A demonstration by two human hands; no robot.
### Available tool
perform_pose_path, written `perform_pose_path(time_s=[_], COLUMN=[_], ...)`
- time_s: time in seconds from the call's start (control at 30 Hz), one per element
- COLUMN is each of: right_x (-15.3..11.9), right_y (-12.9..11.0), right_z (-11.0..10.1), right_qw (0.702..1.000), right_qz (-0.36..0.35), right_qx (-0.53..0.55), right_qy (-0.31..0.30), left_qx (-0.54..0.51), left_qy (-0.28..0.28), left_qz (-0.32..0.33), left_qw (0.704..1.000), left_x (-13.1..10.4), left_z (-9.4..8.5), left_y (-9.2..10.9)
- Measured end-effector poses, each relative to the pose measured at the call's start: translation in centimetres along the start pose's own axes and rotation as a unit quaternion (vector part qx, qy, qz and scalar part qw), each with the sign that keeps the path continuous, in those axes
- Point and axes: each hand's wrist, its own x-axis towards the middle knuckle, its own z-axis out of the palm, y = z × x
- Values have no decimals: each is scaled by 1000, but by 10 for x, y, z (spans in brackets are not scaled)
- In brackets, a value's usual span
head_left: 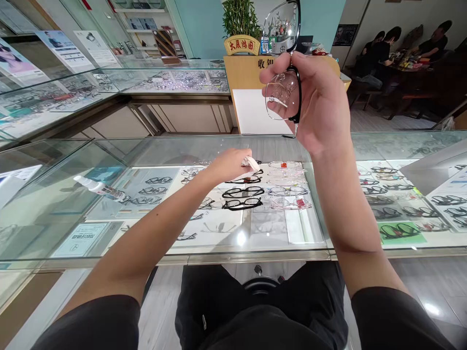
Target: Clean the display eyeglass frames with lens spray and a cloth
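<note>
Raised in front of the far counter, my right hand [321, 97] pinches a pair of eyeglasses [299, 92] by the bridge. The glasses are turned on end, one lens above the other, with a dark upper rim and clear lenses. My left hand [231, 165] is lower, over the glass display case, its fingers closed on a crumpled white cloth [251, 163]. Below that hand, black-framed glasses [242, 203] lie in a row inside the case, beside a column of clear-framed glasses [290, 191].
A white spray bottle [100, 188] lies on the glass at the left. More glasses [399, 231] fill the case at the right. Beyond stand a wooden counter [251, 114] and a potted plant [241, 19]. Several people [383, 51] sit at a table at the far right.
</note>
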Motion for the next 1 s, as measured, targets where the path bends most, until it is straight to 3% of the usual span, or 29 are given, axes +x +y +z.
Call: perform_pose_path(time_s=[0.2, 0.43, 0.67, 0.83, 1.0], right_x=[1, 1, 3, 2, 3], right_y=[2, -1, -1, -1, 1], right_z=[-1, 1, 1, 2, -2], right_qw=[1000, 999, 998, 994, 997], right_qz=[-3, 5, 15, 16, 1], right_qx=[-17, -45, -56, -103, -75], right_qy=[-4, 15, 19, 30, 13], left_qx=[80, 116, 152, 133, 15], left_qy=[-10, -59, -49, -38, -22], left_qz=[20, 53, 87, 78, 51], left_qw=[997, 990, 983, 987, 998], left_x=[-2, -9, -6, -5, -9], left_z=[-2, 11, 26, 29, 12], left_y=[1, 7, 2, 1, -4])
